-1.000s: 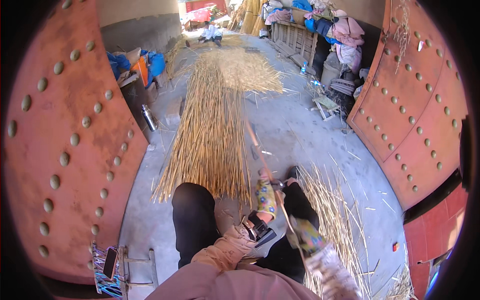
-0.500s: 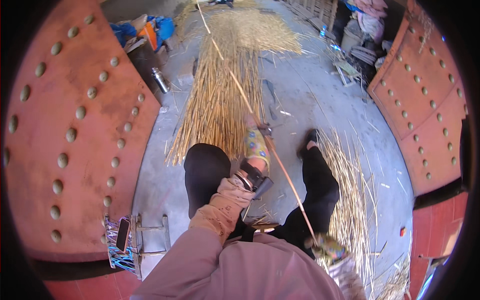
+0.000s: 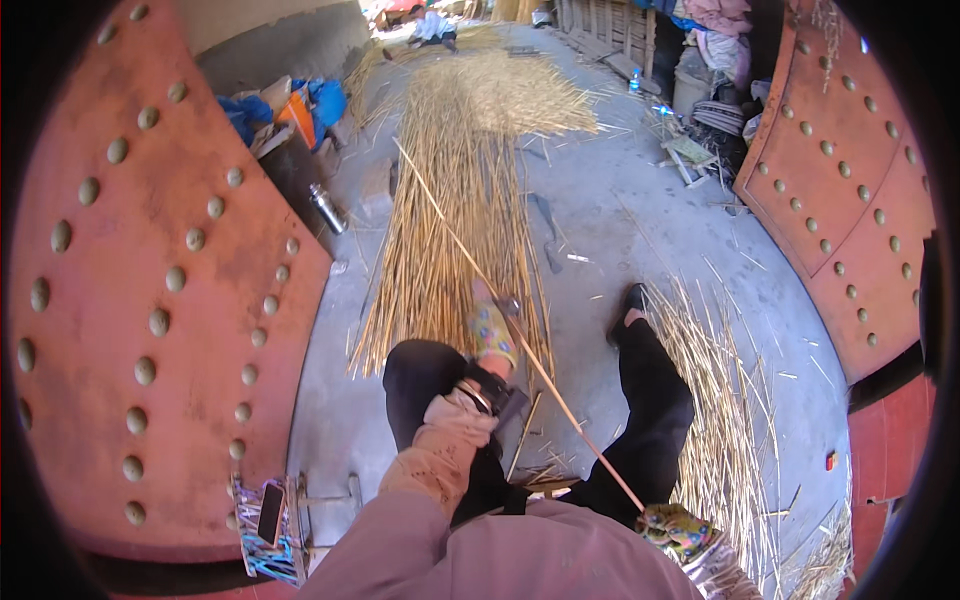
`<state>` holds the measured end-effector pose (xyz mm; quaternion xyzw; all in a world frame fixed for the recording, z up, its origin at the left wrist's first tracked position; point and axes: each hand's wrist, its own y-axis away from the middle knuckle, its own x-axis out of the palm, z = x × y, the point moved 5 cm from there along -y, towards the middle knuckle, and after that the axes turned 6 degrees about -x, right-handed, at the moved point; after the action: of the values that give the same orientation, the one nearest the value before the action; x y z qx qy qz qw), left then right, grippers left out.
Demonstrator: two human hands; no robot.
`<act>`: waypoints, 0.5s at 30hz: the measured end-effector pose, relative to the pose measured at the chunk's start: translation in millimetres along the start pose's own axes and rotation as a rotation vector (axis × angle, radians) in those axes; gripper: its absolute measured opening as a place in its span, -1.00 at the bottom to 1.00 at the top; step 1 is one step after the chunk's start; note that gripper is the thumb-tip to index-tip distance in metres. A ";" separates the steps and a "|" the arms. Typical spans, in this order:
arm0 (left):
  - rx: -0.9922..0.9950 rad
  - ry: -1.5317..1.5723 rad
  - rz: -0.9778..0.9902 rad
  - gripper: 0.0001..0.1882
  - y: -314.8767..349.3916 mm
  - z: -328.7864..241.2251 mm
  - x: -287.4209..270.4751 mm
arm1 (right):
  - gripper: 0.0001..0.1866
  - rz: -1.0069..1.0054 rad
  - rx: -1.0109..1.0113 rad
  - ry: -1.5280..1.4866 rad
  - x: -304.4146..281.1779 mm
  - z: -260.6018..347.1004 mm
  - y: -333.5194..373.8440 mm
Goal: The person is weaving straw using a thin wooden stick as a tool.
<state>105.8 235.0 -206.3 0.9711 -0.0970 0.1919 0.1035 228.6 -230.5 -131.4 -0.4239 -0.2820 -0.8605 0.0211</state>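
A long thin reed stalk (image 3: pixel 568 408) runs slantwise from the pile on the floor back toward my right hip. My left hand (image 3: pixel 492 328), in a flowered glove, is closed round its middle. A small dark object (image 3: pixel 508 304) sits against the stalk at those fingers; its kind is too small to tell. At the lower right my gloved right hand (image 3: pixel 680 530) grips the stalk's near end. A black device (image 3: pixel 490 390) is strapped to my left wrist. Ahead of my left knee lies a broad layer of reed stalks (image 3: pixel 440 260).
Paler stalks (image 3: pixel 722 420) lie beside my right leg. Studded red doors (image 3: pixel 180 330) flank me. A phone (image 3: pixel 270 513) rests on a corded stool (image 3: pixel 300 540) at lower left. A metal flask (image 3: pixel 326 208) stands ahead left. Another person (image 3: pixel 432 27) sits at the far end.
The stalk's far end has come nearer, from beyond the top edge to above the pile. Both hands still hold it. The view has shifted, showing more of the far end.
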 end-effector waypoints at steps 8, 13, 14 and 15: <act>-0.516 0.196 -0.019 -0.51 157.7 -5.1 148.7 | -0.79 -0.299 -0.291 0.237 81.2 96.1 -90.0; -0.431 0.121 -0.020 -0.55 53.3 22.9 88.3 | -0.80 -0.291 -0.291 0.307 76.0 61.0 -79.2; -0.290 0.084 -0.080 -0.58 18.9 25.6 60.0 | -0.81 -0.262 -0.212 0.271 65.8 45.1 -61.4; -0.168 0.044 -0.126 -0.60 6.1 28.1 54.7 | -0.81 -0.197 -0.158 0.306 43.5 25.7 -40.5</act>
<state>163.9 214.4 -209.3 0.9588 -0.0491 0.1973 0.1985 208.1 -174.8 -105.8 -0.2589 -0.2473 -0.9322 -0.0538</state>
